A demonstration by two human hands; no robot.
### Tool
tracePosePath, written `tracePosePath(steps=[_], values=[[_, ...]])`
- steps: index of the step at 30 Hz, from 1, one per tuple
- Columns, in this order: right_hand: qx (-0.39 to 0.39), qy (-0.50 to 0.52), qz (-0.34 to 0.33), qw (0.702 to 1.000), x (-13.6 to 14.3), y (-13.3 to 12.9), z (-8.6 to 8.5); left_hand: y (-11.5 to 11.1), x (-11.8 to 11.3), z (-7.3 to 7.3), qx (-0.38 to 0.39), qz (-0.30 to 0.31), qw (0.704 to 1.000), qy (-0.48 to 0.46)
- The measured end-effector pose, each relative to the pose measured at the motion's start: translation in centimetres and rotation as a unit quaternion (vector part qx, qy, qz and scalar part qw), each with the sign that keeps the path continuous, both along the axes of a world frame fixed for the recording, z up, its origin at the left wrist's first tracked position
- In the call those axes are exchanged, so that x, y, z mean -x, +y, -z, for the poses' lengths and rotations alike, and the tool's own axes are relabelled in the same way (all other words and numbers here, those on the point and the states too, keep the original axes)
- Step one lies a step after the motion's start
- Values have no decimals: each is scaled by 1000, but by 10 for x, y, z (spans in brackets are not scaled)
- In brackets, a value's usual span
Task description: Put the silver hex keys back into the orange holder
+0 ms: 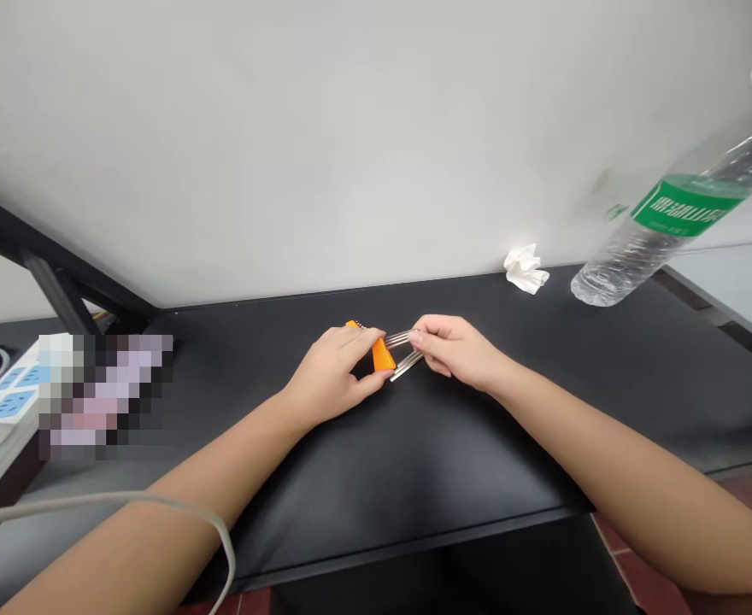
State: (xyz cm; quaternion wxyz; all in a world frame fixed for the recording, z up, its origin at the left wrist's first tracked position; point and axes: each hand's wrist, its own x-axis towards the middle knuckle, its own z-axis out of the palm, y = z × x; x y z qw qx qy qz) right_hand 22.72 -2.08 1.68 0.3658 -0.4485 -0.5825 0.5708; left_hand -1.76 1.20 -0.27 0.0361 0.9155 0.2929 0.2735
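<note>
My left hand (334, 371) is closed around an orange plastic holder (384, 354), thumb below and fingers above. Several thin silvery metal rods stick out of the holder towards the right; it looks like a hex key set. At the far ends of these rods (403, 339), my right hand (449, 346) pinches with thumb and forefinger. A few rods (407, 366) slant lower, beneath the right fingers. Both hands are just over the black tabletop (414, 453). The rod tips between the right fingers are hidden.
A large clear water bottle (658, 226) with a green label stands at the back right. Beside it lies a crumpled white tissue (525, 268). On the left are a white power strip (14, 401) and a blurred-out item. A pale cable (177, 502) crosses over my left forearm.
</note>
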Motion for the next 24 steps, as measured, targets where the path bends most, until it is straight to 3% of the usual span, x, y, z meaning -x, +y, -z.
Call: tracePosePath(steps=[2, 6, 11, 14, 16, 19, 24], values=[[-15, -40, 54, 998, -7, 7, 4, 4, 2, 2, 10, -44, 999, 24], [-65, -246, 90, 963, -19, 22, 15, 6, 3, 5, 23, -84, 995, 41], [-152, -459, 30, 875, -20, 27, 17, 4, 2, 4, 26, -81, 995, 50], [-200, -535, -30, 820, -19, 27, 14, 4, 2, 4, 31, -76, 995, 53], [-214, -557, -64, 800, -20, 27, 12, 5, 2, 4, 38, -68, 996, 53], [-222, -570, -87, 786, -24, 30, 11, 5, 3, 6, 41, -65, 996, 50], [-203, -576, -55, 790, -34, 33, 12, 5, 3, 5, 34, -67, 996, 52]])
